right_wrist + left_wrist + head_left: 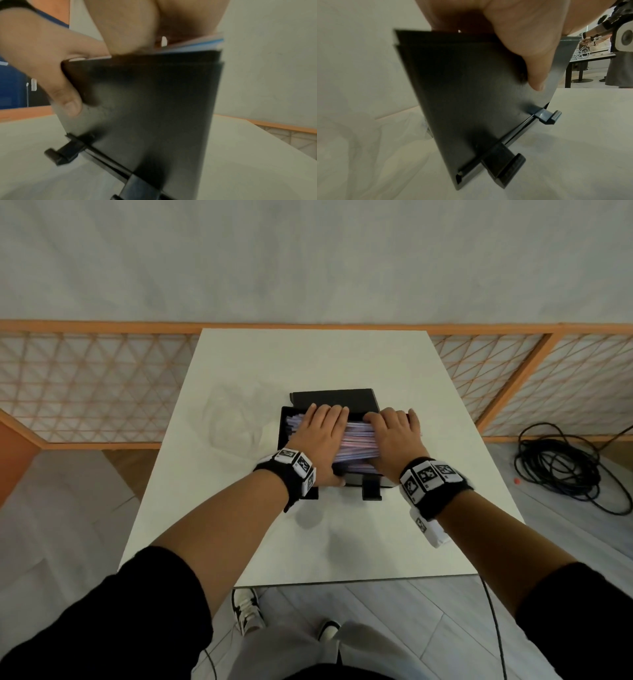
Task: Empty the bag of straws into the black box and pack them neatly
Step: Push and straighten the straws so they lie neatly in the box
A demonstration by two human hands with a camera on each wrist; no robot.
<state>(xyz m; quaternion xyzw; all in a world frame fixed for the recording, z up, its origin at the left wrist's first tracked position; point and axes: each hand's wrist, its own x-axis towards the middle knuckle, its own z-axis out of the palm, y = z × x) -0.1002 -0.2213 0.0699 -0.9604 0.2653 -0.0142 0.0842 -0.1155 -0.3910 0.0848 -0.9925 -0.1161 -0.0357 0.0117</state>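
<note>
The black box stands in the middle of the white table, its lid tipped back behind it. A thick bundle of pale pink and blue straws lies across it, heaped above the rim. My left hand lies flat on the bundle's left half. Its thumb presses the outside of the box's near wall. My right hand presses down on the right half. In the right wrist view, straw ends show over the box wall.
The emptied clear plastic bag lies crumpled left of the box. Two black latch tabs stick out from the box's near bottom edge. An orange lattice fence runs behind the table, and a coil of black cable lies on the floor to the right.
</note>
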